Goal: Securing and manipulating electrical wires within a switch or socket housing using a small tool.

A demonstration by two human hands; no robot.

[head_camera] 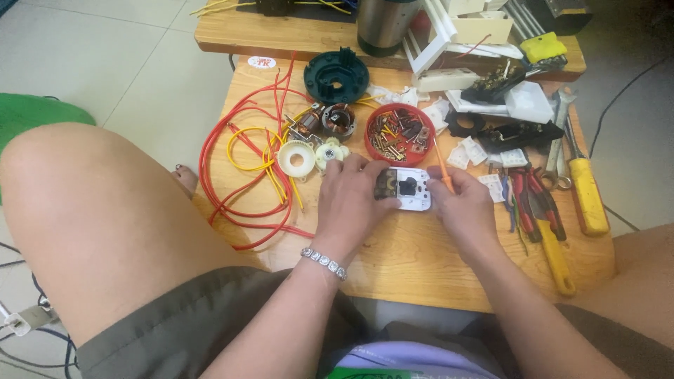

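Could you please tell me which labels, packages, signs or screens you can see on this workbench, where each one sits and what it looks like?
Round white sticker with red print: on the far left corner of the wooden table, beyond the red wires.
Small white rectangular tags with faint dark marks: scattered right of the round red tray of screws, near the pliers.
No screens, packages or signs are visible.

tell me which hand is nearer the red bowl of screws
Left. The left hand lies just below the red bowl, nearly at its rim; the right hand sits lower and off to its right.
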